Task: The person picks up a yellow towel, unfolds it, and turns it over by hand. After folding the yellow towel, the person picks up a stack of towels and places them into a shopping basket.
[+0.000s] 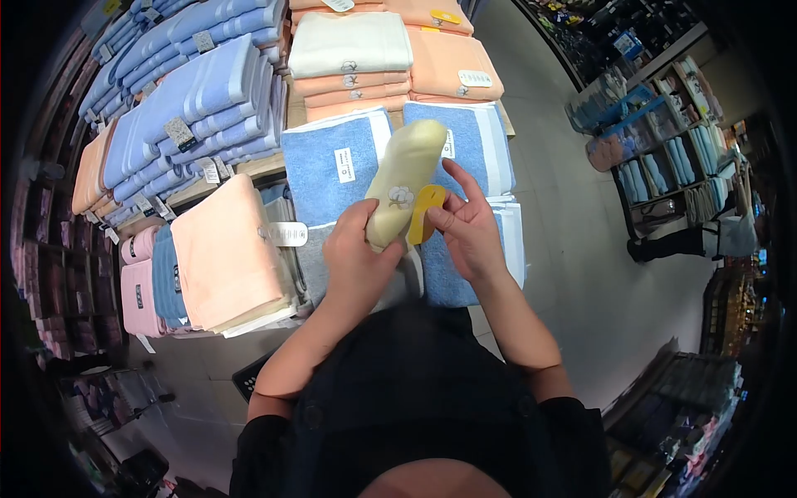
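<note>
A pale yellow rolled towel [407, 162] with a cotton-flower motif is held up in front of me, tilted toward the upper right. My left hand [357, 253] grips its lower end, thumb on top. A yellow paper tag [426, 216] hangs at the towel's side, pinched between the thumb and finger of my right hand [466, 228]; that hand's index finger is raised. Beneath the towel lie folded blue towels [336, 162] with white borders and small white labels. Below my left hand there is also grey folded cloth [315, 257].
Stacks of periwinkle towels [199, 100] stand at the upper left, with peach towels [452, 62] and a white towel [349, 41] at the back. Folded peach towels [224, 249] sit at the front left. Across the tiled aisle [556, 183] is a shelf [664, 141] of goods.
</note>
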`<action>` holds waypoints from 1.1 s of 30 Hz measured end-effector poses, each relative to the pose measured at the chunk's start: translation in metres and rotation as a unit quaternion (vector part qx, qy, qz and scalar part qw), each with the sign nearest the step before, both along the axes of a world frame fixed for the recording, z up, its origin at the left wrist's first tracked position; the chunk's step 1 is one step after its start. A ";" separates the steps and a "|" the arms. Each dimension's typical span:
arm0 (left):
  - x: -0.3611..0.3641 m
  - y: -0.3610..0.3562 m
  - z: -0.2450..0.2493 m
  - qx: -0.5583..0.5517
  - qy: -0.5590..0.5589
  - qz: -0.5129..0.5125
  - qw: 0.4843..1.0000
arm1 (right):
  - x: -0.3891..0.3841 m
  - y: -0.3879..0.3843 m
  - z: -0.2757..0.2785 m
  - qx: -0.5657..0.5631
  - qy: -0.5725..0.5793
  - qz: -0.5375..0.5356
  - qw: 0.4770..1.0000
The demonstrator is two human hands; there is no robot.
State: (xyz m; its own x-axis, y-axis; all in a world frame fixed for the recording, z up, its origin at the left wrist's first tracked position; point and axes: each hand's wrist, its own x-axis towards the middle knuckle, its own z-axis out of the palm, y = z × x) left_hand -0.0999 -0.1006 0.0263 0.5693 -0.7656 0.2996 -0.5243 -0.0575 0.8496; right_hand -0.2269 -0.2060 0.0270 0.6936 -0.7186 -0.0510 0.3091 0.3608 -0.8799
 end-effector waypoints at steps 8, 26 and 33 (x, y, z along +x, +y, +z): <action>-0.010 0.003 0.012 0.064 -0.013 -0.023 0.998 | 0.000 0.022 -0.008 -0.102 0.113 -0.092 0.984; 0.049 0.018 0.017 -0.030 0.521 -0.213 0.826 | -0.040 0.006 0.035 0.076 -0.032 0.101 0.991; 0.059 0.056 0.022 -0.007 0.540 -0.080 0.838 | -0.013 0.011 0.003 0.331 0.097 0.142 0.928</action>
State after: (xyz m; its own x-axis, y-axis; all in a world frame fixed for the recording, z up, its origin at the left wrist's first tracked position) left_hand -0.0406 -0.0447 0.0479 0.4055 -0.8584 -0.3143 0.5507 -0.0451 0.8335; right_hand -0.2401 -0.1947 0.0297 0.7814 -0.2756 -0.5599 -0.0224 0.8842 -0.4665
